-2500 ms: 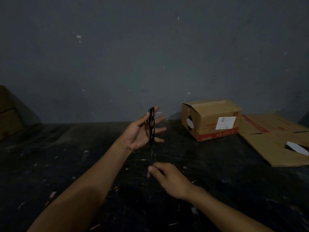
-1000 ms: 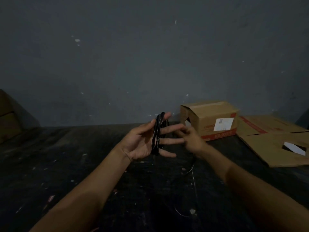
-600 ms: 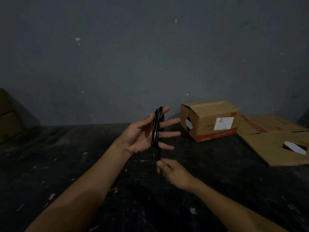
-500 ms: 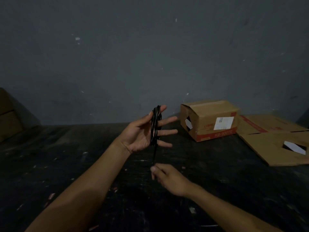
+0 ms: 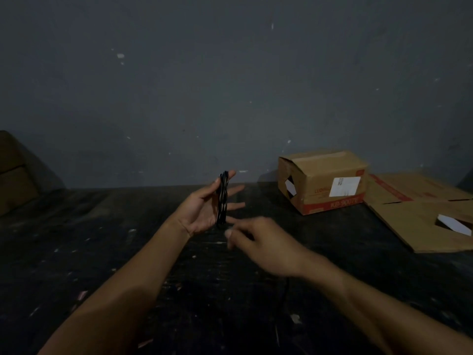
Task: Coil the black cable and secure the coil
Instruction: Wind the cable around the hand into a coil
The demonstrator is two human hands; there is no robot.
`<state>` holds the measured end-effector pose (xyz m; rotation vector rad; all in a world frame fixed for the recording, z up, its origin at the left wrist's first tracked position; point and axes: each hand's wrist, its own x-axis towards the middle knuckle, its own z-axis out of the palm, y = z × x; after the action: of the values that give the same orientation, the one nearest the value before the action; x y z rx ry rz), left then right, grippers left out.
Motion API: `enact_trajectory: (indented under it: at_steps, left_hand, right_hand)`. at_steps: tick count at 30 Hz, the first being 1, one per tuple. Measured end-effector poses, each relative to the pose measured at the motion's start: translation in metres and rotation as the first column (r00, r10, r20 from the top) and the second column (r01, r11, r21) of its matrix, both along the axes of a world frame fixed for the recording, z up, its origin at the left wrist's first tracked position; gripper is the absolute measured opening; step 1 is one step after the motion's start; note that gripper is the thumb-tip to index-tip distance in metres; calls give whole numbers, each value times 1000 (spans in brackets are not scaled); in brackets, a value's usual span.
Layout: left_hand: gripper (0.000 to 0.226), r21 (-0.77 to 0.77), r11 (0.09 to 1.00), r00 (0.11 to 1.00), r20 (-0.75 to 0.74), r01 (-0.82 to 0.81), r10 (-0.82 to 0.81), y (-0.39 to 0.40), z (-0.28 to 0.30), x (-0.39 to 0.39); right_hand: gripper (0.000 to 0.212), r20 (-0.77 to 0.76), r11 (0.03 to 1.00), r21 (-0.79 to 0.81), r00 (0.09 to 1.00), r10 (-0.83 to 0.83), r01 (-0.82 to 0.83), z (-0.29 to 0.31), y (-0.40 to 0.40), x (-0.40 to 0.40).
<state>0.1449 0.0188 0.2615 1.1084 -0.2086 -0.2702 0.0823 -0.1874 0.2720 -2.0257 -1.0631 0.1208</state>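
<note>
The black cable point(image 5: 222, 201) is wound in a narrow upright coil around the fingers of my left hand point(image 5: 201, 210). That hand is raised over the dark table with its palm facing right and its fingers spread. My right hand point(image 5: 266, 245) is just below and to the right of the coil, blurred by motion. Its thumb and fingers are pinched together on the loose end of the cable. A short dark stretch of the cable's loose tail point(image 5: 284, 290) hangs below the right wrist. The link between the coil and the pinch is too dark to see.
A dark, scuffed table point(image 5: 102, 252) runs to a grey wall. A brown cardboard box point(image 5: 322, 180) with a red stripe stands at the back right, beside flattened cardboard point(image 5: 419, 213). Another brown box point(image 5: 12, 175) sits at the far left edge.
My right hand went up to the coil a second ago, dropped below it, and has now swung to the right and slightly up. The left hand with the coil stays raised.
</note>
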Motion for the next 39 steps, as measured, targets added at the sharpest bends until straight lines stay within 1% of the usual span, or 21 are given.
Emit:
enact_trajectory:
  at_steps: [2,4,7,8,10,12,15,19,21,25,27,29,32,33,37,39]
  left_hand:
    - [47,-14,1000,1000,-28,1,-2,4,-5,-2]
    - [48,22,1000,999,-30,10,-9,6,-12,-4]
    - [52,78,997,999,-30,31,-28,6,-16,-4]
    - [54,96,994,999,-25,50,-48,3,-15,-5]
    - [58,121,989,996,-24,90,-88,-4,-10,-8]
    - [59,107,985,991,-20,133,-132,-10,-5,-11]
    - [58,113,979,986,-17,168,-167,-17,1,-16]
    - [54,152,966,977,11,208,-212,-23,6,-21]
    - [55,131,964,971,16,234,-238,-24,8,-24]
    - [53,148,957,968,-19,249,-249,-28,12,-30]
    - [56,139,946,956,-19,292,-292,-29,12,-31]
    - [58,116,929,936,0,351,-353,-33,13,-33]
    - [55,99,912,914,42,398,-403,-36,15,-35]
    - [56,94,910,910,56,404,-410,-37,16,-35]
    - [53,59,898,892,111,435,-439,-40,22,-38]
    - [50,34,893,879,158,449,-449,-42,28,-38]
  right_hand:
    - [25,9,1000,13,1000,-24,24,20,-7,6]
    - [26,72,997,41,995,-72,69,41,-14,16]
    - [32,174,990,35,975,-140,136,62,-18,32]
    - [34,177,986,38,970,-166,161,66,-19,37]
    - [33,125,978,80,971,-204,195,74,-20,43]
    - [31,95,975,114,975,-203,192,81,-22,47]
    - [31,115,978,103,975,-192,181,87,-21,49]
    - [23,146,974,99,965,-218,205,89,-20,60]
    - [21,140,968,104,960,-242,229,87,-23,70]
    - [19,66,960,169,970,-235,221,76,-31,91]
    - [16,16,964,176,978,-206,200,66,-36,100]
    - [24,-29,964,177,981,-194,196,54,-37,106]
    - [19,-128,955,259,985,-115,145,33,-33,111]
    - [22,-155,951,279,983,-94,135,25,-32,112]
    - [26,-328,942,299,944,-46,150,-20,-27,109]
    - [25,-414,948,269,909,-47,172,-44,-19,102]
